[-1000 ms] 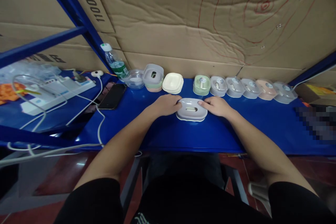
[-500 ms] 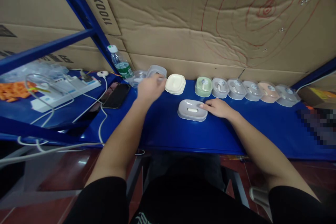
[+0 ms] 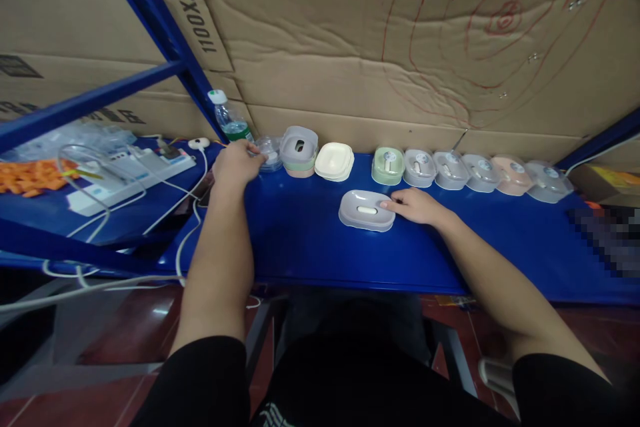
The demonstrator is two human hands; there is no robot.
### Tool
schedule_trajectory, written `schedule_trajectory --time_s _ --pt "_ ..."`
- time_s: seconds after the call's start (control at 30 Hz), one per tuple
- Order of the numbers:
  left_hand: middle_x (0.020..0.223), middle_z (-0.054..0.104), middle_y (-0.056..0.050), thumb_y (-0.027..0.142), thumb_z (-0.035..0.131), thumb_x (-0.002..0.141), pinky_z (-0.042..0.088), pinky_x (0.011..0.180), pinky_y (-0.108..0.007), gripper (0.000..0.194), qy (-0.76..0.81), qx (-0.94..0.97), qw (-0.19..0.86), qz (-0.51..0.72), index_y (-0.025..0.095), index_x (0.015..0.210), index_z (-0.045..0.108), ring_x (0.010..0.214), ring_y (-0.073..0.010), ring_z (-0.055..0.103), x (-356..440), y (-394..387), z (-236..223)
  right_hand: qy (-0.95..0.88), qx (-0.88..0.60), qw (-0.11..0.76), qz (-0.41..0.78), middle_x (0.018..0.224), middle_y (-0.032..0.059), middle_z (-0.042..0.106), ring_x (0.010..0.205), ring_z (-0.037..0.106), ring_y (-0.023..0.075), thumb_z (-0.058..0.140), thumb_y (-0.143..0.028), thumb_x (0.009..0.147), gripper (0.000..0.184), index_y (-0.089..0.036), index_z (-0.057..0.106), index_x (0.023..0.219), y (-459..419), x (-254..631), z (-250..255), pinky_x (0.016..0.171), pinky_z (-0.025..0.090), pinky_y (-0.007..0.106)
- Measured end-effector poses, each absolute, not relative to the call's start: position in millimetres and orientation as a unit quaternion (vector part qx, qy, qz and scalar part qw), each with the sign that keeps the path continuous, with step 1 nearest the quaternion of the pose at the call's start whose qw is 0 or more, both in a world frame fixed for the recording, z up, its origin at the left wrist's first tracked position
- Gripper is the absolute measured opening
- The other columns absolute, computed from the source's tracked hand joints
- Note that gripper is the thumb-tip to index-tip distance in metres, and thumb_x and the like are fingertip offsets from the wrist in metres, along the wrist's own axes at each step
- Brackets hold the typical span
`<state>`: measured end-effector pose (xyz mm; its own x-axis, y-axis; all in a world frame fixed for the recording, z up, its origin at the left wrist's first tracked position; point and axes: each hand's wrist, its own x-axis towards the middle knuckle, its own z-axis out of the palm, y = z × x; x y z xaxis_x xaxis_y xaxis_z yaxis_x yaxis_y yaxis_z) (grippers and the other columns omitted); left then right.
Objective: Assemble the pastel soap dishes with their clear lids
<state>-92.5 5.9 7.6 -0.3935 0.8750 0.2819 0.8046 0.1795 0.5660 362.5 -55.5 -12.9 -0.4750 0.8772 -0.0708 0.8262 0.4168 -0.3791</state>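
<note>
A grey soap box base [image 3: 354, 217] lies on the blue table in front of me, with a white oblong piece in its middle. My right hand [image 3: 416, 205] grips its right end, thumb over the rim. At the far left, my left hand [image 3: 238, 163] has its fingers closed on the near edge of a stack of clear plastic lids [image 3: 271, 155]; the fingertips are partly hidden. Right of the lids stands a pile of grey, green and pink trays [image 3: 299, 152]. Beside that is a stack of cream trays [image 3: 334, 161].
Several lidded soap boxes [image 3: 451, 170] stand in a row along the cardboard wall [image 3: 320, 47]. A water bottle [image 3: 230, 117] stands behind my left hand. White cables and a power strip [image 3: 133, 183] lie on the left, past a blue frame post [image 3: 145, 7].
My left hand has moved left from the grey-topped tray pile to the clear lids, uncovering the pile. My right hand and the grey base have stayed in place.
</note>
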Motion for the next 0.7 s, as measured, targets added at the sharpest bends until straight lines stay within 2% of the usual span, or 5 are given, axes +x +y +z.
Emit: schedule_trajectory --time_s 0.2,0.37,0.53,0.63,0.7 --pt "0.063 0.060 0.003 0.039 0.077 0.088 0.050 0.072 -0.036 0.023 0.681 0.543 0.011 0.491 0.024 0.089 0.060 0.068 -0.0209 0.064 -85 -6 22 -0.839 -0.507 0.066 0.186 0.067 0.0034 0.063 0.064 0.055 0.0178 0.042 -0.081 0.099 0.068 -0.023 0.053 0.067 -56 363 -12 0.061 0.031 0.033" --pt "0.058 0.053 0.007 0.057 0.051 0.107 0.050 0.065 -0.032 0.031 0.553 0.592 0.029 0.586 0.026 0.101 0.051 0.055 -0.0151 0.059 -52 -14 28 -0.836 -0.504 0.107 0.189 0.076 0.0065 0.072 0.071 0.063 0.0213 0.046 -0.079 0.099 0.064 -0.022 0.066 0.078 -55 364 -12 0.065 0.038 0.034" --pt "0.053 0.054 0.005 0.073 0.040 0.105 0.043 0.049 -0.029 0.049 0.449 0.696 0.236 0.508 0.026 0.091 0.047 0.046 -0.0139 0.054 8 -35 26 -0.782 -0.487 0.321 0.219 0.107 0.0121 0.077 0.069 0.063 0.0208 0.053 -0.080 0.095 0.075 -0.020 0.064 0.138 -57 367 -9 0.069 0.050 0.038" --pt "0.050 0.056 0.004 0.074 0.044 0.103 0.038 0.044 -0.027 0.051 0.381 0.754 0.372 0.385 0.026 0.085 0.047 0.041 -0.0122 0.048 39 -52 24 -0.757 -0.460 0.392 0.248 0.110 0.0121 0.076 0.067 0.063 0.0204 0.052 -0.086 0.091 0.082 -0.022 0.060 0.142 -62 367 -6 0.064 0.052 0.038" --pt "0.050 0.057 0.004 0.070 0.048 0.103 0.037 0.043 -0.027 0.048 0.343 0.769 0.436 0.318 0.026 0.084 0.048 0.040 -0.0114 0.046 51 -59 21 -0.763 -0.448 0.396 0.246 0.103 0.0110 0.077 0.071 0.066 0.0216 0.053 -0.086 0.090 0.076 -0.022 0.068 0.128 -64 366 -5 0.065 0.052 0.037"
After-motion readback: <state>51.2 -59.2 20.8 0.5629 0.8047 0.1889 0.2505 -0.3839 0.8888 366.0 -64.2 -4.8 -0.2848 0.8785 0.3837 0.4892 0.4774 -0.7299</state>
